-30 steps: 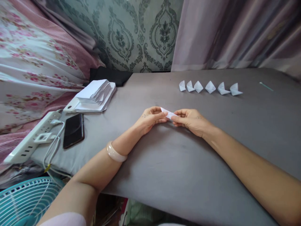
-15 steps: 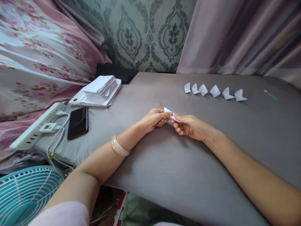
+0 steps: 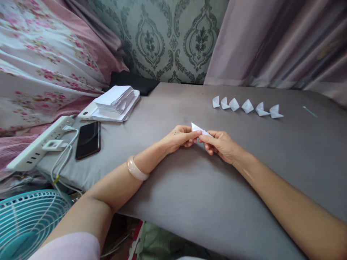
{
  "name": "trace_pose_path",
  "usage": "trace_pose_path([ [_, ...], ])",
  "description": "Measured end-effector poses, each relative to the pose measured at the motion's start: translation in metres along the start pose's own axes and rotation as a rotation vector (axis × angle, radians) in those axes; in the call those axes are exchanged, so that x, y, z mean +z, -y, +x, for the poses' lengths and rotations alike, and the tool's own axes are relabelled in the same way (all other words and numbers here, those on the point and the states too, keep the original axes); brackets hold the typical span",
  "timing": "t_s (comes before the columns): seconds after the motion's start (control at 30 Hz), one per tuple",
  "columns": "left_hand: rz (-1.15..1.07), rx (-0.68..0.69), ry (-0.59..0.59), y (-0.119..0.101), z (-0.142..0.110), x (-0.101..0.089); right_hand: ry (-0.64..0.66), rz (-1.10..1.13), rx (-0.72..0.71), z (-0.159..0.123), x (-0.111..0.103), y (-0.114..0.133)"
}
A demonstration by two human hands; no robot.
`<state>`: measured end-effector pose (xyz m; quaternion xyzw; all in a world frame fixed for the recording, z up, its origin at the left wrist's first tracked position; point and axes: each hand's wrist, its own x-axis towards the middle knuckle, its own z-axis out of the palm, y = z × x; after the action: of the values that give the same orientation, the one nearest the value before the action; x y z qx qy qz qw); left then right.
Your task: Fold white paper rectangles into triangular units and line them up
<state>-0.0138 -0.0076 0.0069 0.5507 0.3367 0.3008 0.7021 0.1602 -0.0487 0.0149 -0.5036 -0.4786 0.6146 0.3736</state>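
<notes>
Left hand (image 3: 182,138) and right hand (image 3: 220,145) pinch small folded paper (image 3: 200,130) between thumbs and fingers, over matte grey cloth surface (image 3: 173,195). Paper is white, crisp-edged, with a pointed corner up by left thumb. Beyond, toward the right: row of six white angular paper folds (image 3: 247,106), faceted, some with upright peaks. Left side: uneven stack of white paper sheets (image 3: 115,103), glossy black phone (image 3: 88,140), white plastic power strip (image 3: 40,144). Smooth, pale, shiny bangle (image 3: 137,169) on left forearm.
</notes>
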Motion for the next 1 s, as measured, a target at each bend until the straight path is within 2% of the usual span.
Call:
trace_pose_path([
  [0.07, -0.002, 0.001, 0.016, 0.000, 0.001, -0.003, 0.005, -0.022, -0.032, 0.000, 0.000, -0.003],
  [0.2, 0.052, 0.087, -0.059, 0.000, 0.002, -0.005, 0.056, -0.009, 0.007, 0.000, 0.001, -0.002],
  [0.27, 0.097, 0.102, -0.099, 0.000, 0.002, -0.004, 0.042, -0.056, 0.011, -0.001, 0.003, 0.000],
  [0.37, 0.113, 0.088, -0.150, 0.001, 0.002, -0.001, -0.099, -0.262, -0.078, -0.003, 0.006, -0.001],
  [0.47, 0.005, 0.064, -0.207, 0.002, 0.003, 0.001, -0.241, -0.574, -0.213, -0.005, 0.009, -0.006],
  [0.57, -0.098, 0.062, -0.239, 0.002, 0.004, 0.001, -0.302, -0.855, -0.354, -0.007, 0.012, -0.011],
  [0.63, -0.132, 0.073, -0.229, 0.003, 0.004, 0.000, -0.305, -0.932, -0.410, -0.008, 0.013, -0.011],
  [0.7, -0.143, 0.085, -0.223, 0.003, 0.004, -0.001, -0.293, -0.905, -0.408, -0.009, 0.013, -0.011],
  [0.87, -0.071, 0.120, -0.220, -0.001, 0.001, 0.001, -0.223, -0.653, -0.285, -0.004, 0.008, -0.008],
  [1.0, 0.046, 0.163, -0.172, -0.001, -0.002, 0.005, -0.217, -0.592, -0.237, -0.001, 0.005, -0.011],
])
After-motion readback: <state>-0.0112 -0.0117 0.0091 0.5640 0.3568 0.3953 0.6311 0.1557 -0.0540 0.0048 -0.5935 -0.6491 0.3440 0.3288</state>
